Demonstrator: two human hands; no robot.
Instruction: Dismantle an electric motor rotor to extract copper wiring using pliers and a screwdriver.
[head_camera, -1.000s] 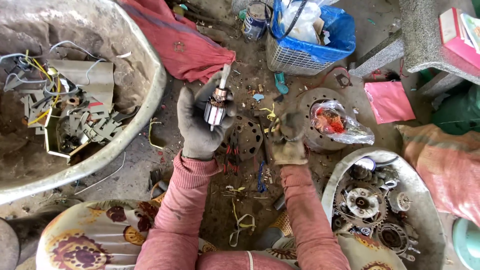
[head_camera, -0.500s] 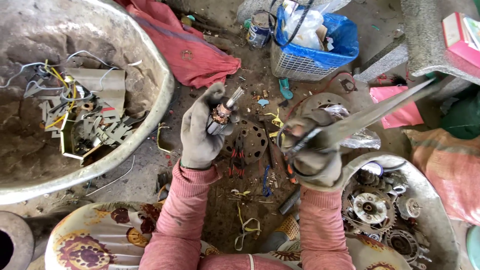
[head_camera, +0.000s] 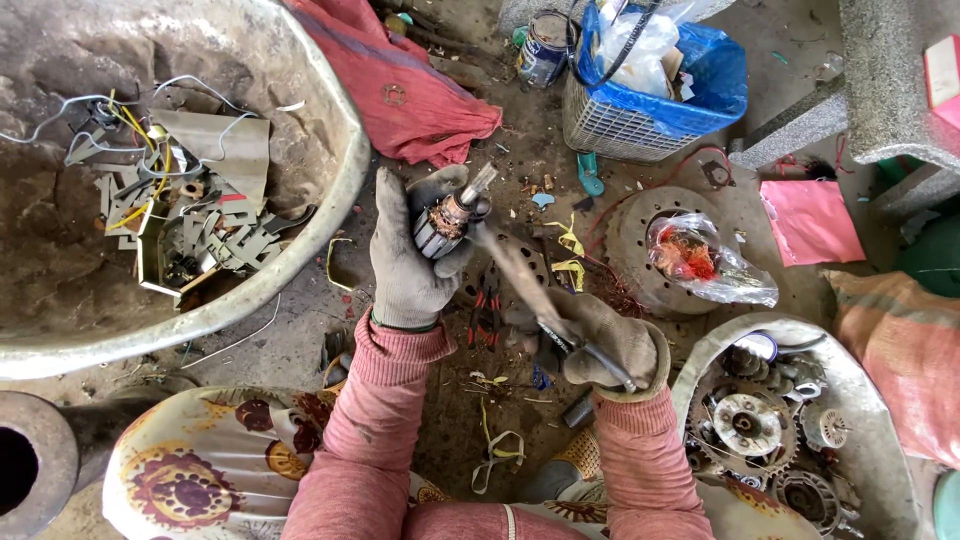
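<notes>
My left hand (head_camera: 410, 260), in a grey work glove, grips a small motor armature (head_camera: 448, 215) with copper windings and a steel shaft that points up and to the right. My right hand (head_camera: 605, 345), also gloved, holds a long metal tool (head_camera: 520, 285) by its handle. The blurred tool tip lies against the armature just below the shaft. Both sleeves are pink. Red-handled pliers (head_camera: 487, 305) lie on the dirty ground between my hands.
A big metal basin (head_camera: 330, 255) at left holds scrap plates and wires. A smaller basin (head_camera: 870, 410) at lower right holds gears. A blue-lined wire basket (head_camera: 625, 125), a red cloth (head_camera: 420, 100), a metal disc with a bag of copper wire (head_camera: 700, 255) lie beyond.
My right hand lifted the long tool from the ground, swung it up to the right, then brought its tip down onto the armature. My left hand kept hold of the armature.
</notes>
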